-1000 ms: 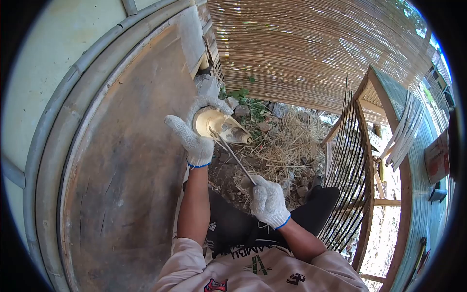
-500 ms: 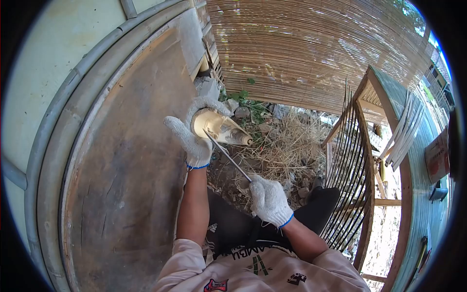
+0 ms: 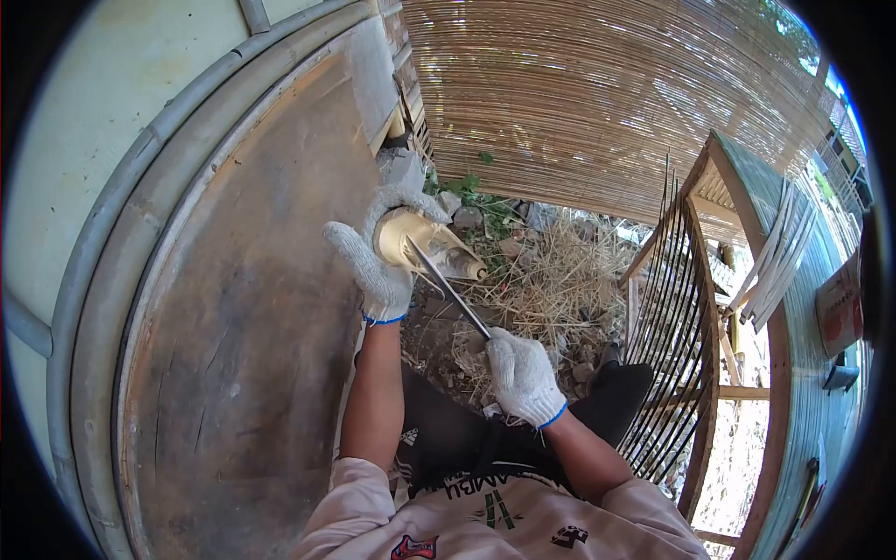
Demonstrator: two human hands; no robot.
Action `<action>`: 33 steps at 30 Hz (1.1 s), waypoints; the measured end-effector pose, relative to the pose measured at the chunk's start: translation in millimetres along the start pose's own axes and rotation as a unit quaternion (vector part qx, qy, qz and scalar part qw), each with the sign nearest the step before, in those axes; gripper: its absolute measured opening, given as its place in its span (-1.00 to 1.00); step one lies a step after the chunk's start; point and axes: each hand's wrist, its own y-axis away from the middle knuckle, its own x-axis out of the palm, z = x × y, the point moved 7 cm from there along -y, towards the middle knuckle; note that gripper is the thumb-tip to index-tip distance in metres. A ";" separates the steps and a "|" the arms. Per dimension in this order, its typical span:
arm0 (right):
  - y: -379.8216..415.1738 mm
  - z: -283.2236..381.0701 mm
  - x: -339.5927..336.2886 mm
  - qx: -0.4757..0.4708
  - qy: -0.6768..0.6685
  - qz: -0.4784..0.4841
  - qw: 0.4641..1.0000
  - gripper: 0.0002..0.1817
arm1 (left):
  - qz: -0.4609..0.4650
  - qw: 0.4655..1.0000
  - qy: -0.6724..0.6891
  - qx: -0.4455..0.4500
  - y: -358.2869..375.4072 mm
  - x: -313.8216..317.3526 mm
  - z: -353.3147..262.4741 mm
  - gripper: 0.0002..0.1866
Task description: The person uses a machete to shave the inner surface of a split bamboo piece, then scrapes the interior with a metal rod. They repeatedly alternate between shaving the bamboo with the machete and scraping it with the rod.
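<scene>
My left hand (image 3: 382, 257), in a white knitted glove with a blue cuff, holds a pale carved piece (image 3: 396, 235) that looks like bamboo. Its broad rounded end sits in the palm; the other end narrows to a small knob at the right. My fingers curl behind it, and the thumb sticks out to the left. In my gloved right hand (image 3: 525, 378) is a long, narrow knife (image 3: 455, 297), gripped by its lower end. The knife's tip touches the hollowed face of the carved piece. Its handle is hidden in my fist.
A brown wooden board (image 3: 252, 308) with a curved pipe-like edge lies to the left. Straw (image 3: 560, 266) and stones cover the ground ahead, before a slatted bamboo screen (image 3: 597, 103). At the right stand a slatted wooden frame (image 3: 686, 345) and a greenish bench (image 3: 807, 373) with pale strips.
The knife has rolled so more of its blade's flat side shows. Both hands and the carved piece appear slightly further right in view; the grips stay the same.
</scene>
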 end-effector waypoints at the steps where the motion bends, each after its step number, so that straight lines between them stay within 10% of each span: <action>1: 5.0 1.5 -0.2 -0.036 -0.045 -0.024 0.998 -0.72 | 0.023 0.999 -0.011 0.020 -1.5 1.6 -1.9 0.07; 5: 8.8 -10.7 8.9 -0.090 -0.028 -0.056 0.994 -0.74 | 0.002 1.000 -0.023 -0.002 0.7 5.9 2.6 0.15; 12: -9.9 -24.0 11.1 0.159 -0.058 0.159 0.973 -0.59 | 0.068 0.996 0.047 0.011 -7.6 8.5 -1.5 0.10; 17: 3.4 0.9 -5.8 -0.035 -0.032 -0.036 0.998 -0.76 | 0.032 0.999 0.015 0.027 -7.2 3.0 -3.9 0.08; 26: -11.4 -20.7 9.9 -0.018 0.063 0.006 0.998 -0.69 | -0.005 0.999 0.035 0.000 -6.5 -5.0 1.2 0.08; 29: -18.7 -30.7 4.3 0.128 -0.020 0.142 0.981 -0.72 | 0.011 1.000 0.023 0.007 -8.6 -7.5 0.2 0.08; 33: -2.1 14.3 -21.1 -0.025 0.082 -0.018 0.996 -0.75 | 0.034 0.999 0.019 0.027 -9.6 -6.7 -3.0 0.07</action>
